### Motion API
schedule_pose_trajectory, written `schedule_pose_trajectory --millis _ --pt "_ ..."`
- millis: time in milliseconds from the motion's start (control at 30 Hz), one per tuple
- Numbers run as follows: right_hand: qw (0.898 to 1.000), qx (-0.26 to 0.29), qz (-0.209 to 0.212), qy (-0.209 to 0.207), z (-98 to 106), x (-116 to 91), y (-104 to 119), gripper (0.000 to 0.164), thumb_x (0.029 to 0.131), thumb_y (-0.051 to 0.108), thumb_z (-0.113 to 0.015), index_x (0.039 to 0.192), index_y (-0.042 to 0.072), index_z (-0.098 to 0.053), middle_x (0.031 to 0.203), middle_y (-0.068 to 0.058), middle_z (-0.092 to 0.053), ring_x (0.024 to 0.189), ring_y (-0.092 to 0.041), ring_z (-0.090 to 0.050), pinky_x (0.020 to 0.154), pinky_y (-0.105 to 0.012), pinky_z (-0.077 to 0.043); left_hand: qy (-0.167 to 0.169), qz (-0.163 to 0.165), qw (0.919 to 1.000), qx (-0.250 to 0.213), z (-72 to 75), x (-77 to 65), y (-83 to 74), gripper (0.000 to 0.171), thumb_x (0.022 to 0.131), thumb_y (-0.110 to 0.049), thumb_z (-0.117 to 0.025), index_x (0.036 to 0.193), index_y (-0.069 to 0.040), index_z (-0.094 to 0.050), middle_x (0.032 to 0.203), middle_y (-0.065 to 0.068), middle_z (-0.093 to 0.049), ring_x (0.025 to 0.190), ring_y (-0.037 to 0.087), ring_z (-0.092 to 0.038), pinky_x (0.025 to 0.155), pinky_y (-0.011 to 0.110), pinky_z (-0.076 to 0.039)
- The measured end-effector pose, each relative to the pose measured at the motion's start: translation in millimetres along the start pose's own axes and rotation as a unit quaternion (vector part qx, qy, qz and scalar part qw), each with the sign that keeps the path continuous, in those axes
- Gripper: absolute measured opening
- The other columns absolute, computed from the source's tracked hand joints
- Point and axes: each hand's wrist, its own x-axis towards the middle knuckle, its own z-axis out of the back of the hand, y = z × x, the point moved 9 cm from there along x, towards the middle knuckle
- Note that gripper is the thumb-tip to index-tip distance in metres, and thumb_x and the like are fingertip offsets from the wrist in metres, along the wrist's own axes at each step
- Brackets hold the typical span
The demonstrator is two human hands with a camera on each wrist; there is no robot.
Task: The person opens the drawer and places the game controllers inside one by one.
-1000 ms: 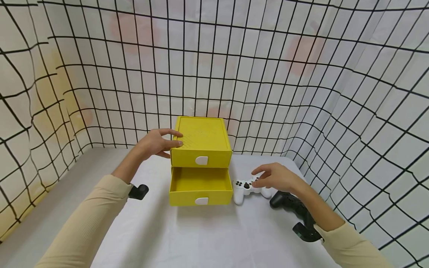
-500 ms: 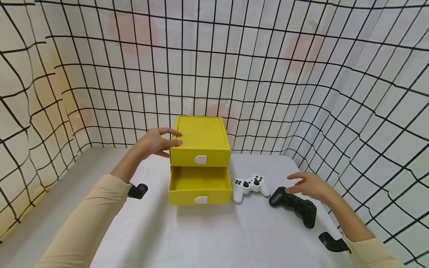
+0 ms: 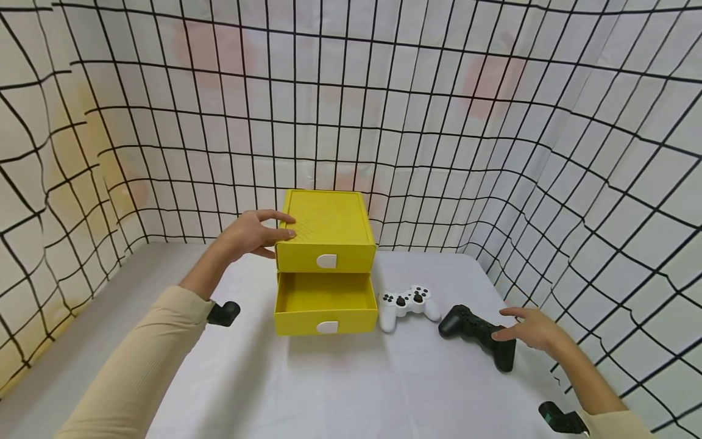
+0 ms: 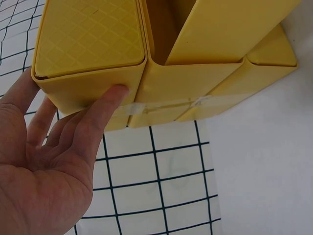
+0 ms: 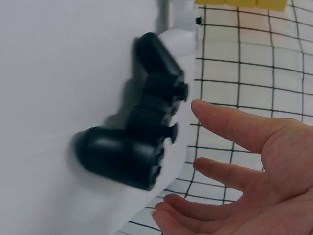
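Note:
My left hand (image 3: 245,236) rests at the top left edge of a yellow drawer box (image 3: 334,216). Some fingers lie on its top and others touch its left side. The upper drawer (image 3: 301,258) is closed; the one beneath, an open drawer (image 3: 301,323), is pulled out, and no object shows inside. My right hand (image 3: 534,329) hovers with fingers spread by the right end of a black game controller (image 3: 474,329). In the right wrist view, a gap separates the fingers from that black controller (image 5: 151,112). Between box and black controller lies a white game controller (image 3: 404,305).
Black wire mesh (image 3: 340,122) surrounds the white-covered table (image 3: 351,390) at the back and both sides. In the left wrist view, tape (image 4: 161,105) runs along the box's side, and a third section (image 4: 274,46) sits below the open drawer.
My right hand has moved from above the white controller, right and toward me, past the black one, uncovering both. The left hand keeps its place on the box.

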Motion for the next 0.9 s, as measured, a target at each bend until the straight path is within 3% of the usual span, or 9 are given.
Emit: schedule_pose_trajectory --millis 133,267,600,900 --pt "0.999 0.027 -0.021 0.027 -12 3 -10 0.085 0.088 0.034 -0.078 0.147 -0.012 -0.038 0.149 -0.047 -0.027 0.124 -0.063 -0.047 0.087 -0.062 -0.057 0.002 0.002 1.0000 -0.002 0.1 -0.4 1.4 0.057 0.091 -0.041 -0.076 0.142 -0.023 -0.057 0.137 0.015 -0.061 0.112 0.029 -0.068 0.086 0.039 -0.063" --pt "0.998 0.031 -0.036 0.031 -17 5 -16 0.085 0.087 0.035 -0.079 0.146 -0.012 -0.040 0.144 -0.046 -0.036 0.114 -0.058 -0.055 0.083 -0.056 -0.059 0.001 -0.003 1.0000 0.006 0.3 0.0 -0.1 0.057 0.092 -0.041 -0.076 0.142 -0.022 -0.057 0.139 0.015 -0.059 0.112 0.029 -0.069 0.086 0.038 -0.063" --pt "1.000 0.000 -0.020 -0.009 -23 13 -18 0.079 0.085 0.036 -0.080 0.137 -0.013 -0.048 0.135 -0.046 -0.046 0.109 -0.053 -0.060 0.082 -0.056 -0.060 -0.004 -0.001 1.0000 0.006 0.5 0.0 -0.4 0.054 0.093 -0.039 -0.075 0.141 -0.023 -0.058 0.137 0.015 -0.060 0.110 0.029 -0.070 0.083 0.037 -0.064" --pt "0.998 -0.043 -0.011 -0.036 -23 15 -18 0.078 0.082 0.042 -0.081 0.134 -0.009 -0.054 0.134 -0.046 -0.047 0.116 -0.061 -0.051 0.087 -0.067 -0.052 -0.004 -0.001 1.0000 0.003 0.1 -0.8 -1.5 0.052 0.093 -0.037 -0.075 0.141 -0.023 -0.058 0.135 0.014 -0.062 0.109 0.029 -0.069 0.085 0.040 -0.063"
